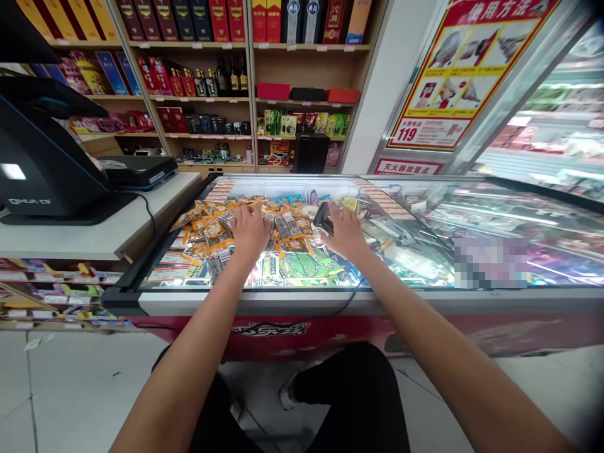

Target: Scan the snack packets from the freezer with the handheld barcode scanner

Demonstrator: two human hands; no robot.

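One pile of orange-edged snack packets [214, 231], overlapped beyond exact count, lay on one glass-topped chest freezer [198, 305]. My left hand [250, 228] was over the pile, fingers extended, obstructing some packets; I could not tell whether it grasped any. One black handheld device [323, 218] lay at my right hand [346, 233], partly covered by it; I could not tell whether I gripped it. Surroundings, left to right: one point-of-sale terminal [51, 145], one black scale [139, 171], one cable [346, 305], one instruction poster [427, 75].
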